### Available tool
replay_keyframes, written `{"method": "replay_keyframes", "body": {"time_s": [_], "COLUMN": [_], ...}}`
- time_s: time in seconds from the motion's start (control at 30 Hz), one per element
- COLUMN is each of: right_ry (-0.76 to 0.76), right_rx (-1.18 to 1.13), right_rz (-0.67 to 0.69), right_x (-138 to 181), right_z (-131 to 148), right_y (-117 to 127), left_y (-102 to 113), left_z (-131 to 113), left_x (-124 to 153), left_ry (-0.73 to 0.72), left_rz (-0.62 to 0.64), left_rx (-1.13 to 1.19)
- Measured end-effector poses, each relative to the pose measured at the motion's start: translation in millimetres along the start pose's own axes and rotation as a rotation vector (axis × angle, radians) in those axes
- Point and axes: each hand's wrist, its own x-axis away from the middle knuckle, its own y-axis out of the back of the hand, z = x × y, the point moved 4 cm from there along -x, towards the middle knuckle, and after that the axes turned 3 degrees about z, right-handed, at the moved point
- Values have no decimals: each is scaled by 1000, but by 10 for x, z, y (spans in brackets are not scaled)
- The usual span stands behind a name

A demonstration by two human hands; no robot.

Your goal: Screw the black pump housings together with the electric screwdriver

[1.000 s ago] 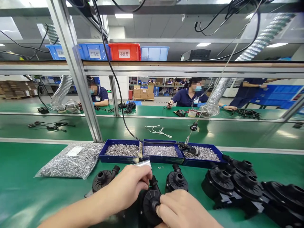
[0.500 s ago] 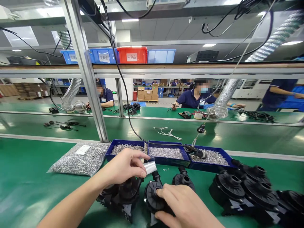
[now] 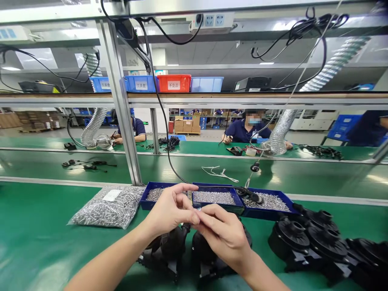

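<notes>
My left hand (image 3: 171, 210) and my right hand (image 3: 226, 234) are raised above the green bench, and their fingertips meet in a pinch. The left index finger sticks out; the thumb and other fingers are closed. What the pinch holds is hidden between the fingertips. Directly under the hands lie two black round pump housings (image 3: 168, 248) (image 3: 209, 254), neither touched by a hand.
Three blue trays of screws (image 3: 214, 198) stand just beyond the hands, with a corded screwdriver (image 3: 250, 196) lying on the right one. A clear bag of screws (image 3: 109, 206) lies to the left. Several black pumps (image 3: 306, 238) crowd the right. A slanted aluminium post (image 3: 124, 121) rises behind. Two people sit across the belt.
My right hand left the black pump and rose to meet the left hand, which held a small silvery strip. The view tilted up a little.
</notes>
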Motion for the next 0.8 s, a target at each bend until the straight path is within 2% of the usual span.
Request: {"method": "replay_keyframes", "body": {"time_s": [0.2,0.33,0.4,0.43,0.5,0.57,0.6,0.63,0.73,0.8], "right_ry": [-32,6,13,5,-35,-79,-92,-99,-102,-104], "right_rx": [0,61,89,102,142,201,235,263,294,295], "right_rz": [-172,-206,-180,-124,67,276,350,401,471,483], "right_x": [18,46,62,72,104,167,204,239,313,332], "right_z": [23,55,66,68,68,65,65,65,41,2], "right_y": [-68,-82,-76,-85,-137,-212,-247,-278,-358,-398], "left_y": [25,-26,26,105,390,786,988,1181,1626,1754], "left_z": [159,201,152,110,15,-14,40,147,506,690], "left_x": [-61,-63,-74,-92,-156,-249,-312,-384,-563,-626], "left_ry": [37,72,80,58,-39,-111,-70,34,224,275], "left_rz": [-5,39,50,34,-68,-229,-264,-242,-164,-83], "left_rx": [69,64,19,-50,-327,-788,-1022,-1209,-1319,-1293]}}
